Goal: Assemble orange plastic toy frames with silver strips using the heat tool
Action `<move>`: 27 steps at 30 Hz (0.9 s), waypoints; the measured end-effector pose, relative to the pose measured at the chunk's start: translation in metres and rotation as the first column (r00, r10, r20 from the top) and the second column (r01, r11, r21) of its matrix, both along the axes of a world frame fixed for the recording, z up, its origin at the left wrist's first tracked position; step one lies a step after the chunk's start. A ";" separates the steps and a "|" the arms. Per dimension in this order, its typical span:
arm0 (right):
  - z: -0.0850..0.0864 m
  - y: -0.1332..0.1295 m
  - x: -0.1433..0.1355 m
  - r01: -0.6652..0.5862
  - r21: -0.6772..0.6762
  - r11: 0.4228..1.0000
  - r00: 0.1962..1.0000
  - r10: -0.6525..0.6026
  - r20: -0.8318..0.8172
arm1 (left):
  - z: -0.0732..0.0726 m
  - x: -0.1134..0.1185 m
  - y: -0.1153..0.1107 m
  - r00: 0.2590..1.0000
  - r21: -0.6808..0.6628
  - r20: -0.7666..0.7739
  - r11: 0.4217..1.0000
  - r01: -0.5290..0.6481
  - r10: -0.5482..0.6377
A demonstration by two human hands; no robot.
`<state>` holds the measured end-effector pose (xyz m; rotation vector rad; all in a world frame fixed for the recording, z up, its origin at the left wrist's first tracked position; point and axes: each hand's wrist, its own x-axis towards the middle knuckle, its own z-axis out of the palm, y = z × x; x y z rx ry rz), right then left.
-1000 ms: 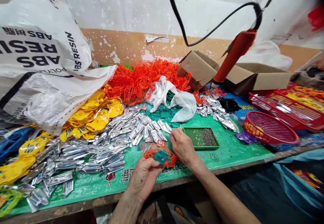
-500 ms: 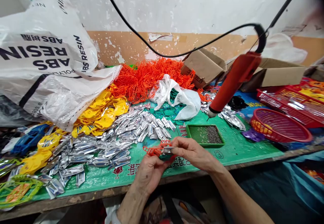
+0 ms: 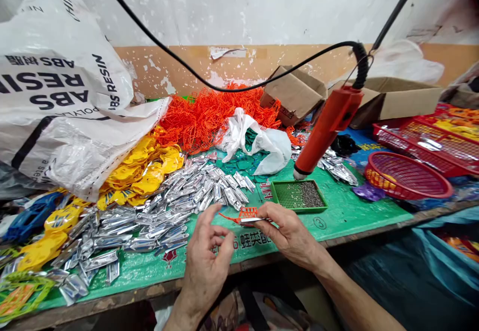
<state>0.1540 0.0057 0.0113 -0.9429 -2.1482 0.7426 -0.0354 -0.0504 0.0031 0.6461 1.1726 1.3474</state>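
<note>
My right hand (image 3: 288,228) pinches an orange plastic frame (image 3: 247,213) with a flat silver piece (image 3: 255,219) against it, just over the table's front part. My left hand (image 3: 208,253) is to the left of the frame, apart from it, with fingers spread and nothing in them. Beyond both hands lies a heap of shiny silver pieces (image 3: 160,217). A small green tray (image 3: 285,200) holding many tiny metal screws sits behind my right hand. Above that tray hangs a red electric screwdriver (image 3: 325,130), its tip pointing down.
Yellow plastic parts (image 3: 144,168) and tangled orange frames (image 3: 209,116) are heaped at the back. A white resin sack (image 3: 63,96) stands left. A white plastic bag (image 3: 275,149) lies mid-table. Cardboard boxes (image 3: 407,102) and a red basket (image 3: 445,189) are at right.
My left hand has let go of the orange frame and moved to its left, its fingers opening. My right hand keeps hold of the frame, now turned flatter. The view has shifted slightly.
</note>
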 end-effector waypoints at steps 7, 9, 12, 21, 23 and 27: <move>-0.002 -0.014 -0.002 -0.026 0.303 0.953 0.987 -0.024 0.161 | 0.014 0.003 0.015 0.853 0.071 -0.328 0.890 0.451 -0.406; -0.004 -0.018 -0.001 -0.011 0.353 0.936 0.993 -0.032 0.118 | 0.013 0.002 0.014 0.823 0.079 -0.391 0.875 0.477 -0.413; -0.008 -0.021 0.001 0.073 0.407 0.911 0.997 -0.068 -0.027 | 0.011 0.001 0.008 0.801 0.131 -0.500 0.885 0.447 -0.330; -0.009 -0.025 0.005 0.186 0.501 0.845 0.982 -0.171 -0.076 | 0.007 0.000 0.001 0.749 0.354 -0.658 0.846 0.398 -0.077; -0.009 -0.026 0.006 0.201 0.521 0.830 0.980 -0.172 -0.103 | 0.006 -0.001 0.003 0.718 0.442 -0.696 0.787 0.431 -0.003; -0.013 -0.030 0.008 0.240 0.562 0.791 0.970 -0.170 -0.175 | 0.004 -0.001 0.004 0.609 0.555 -0.775 0.643 0.527 0.170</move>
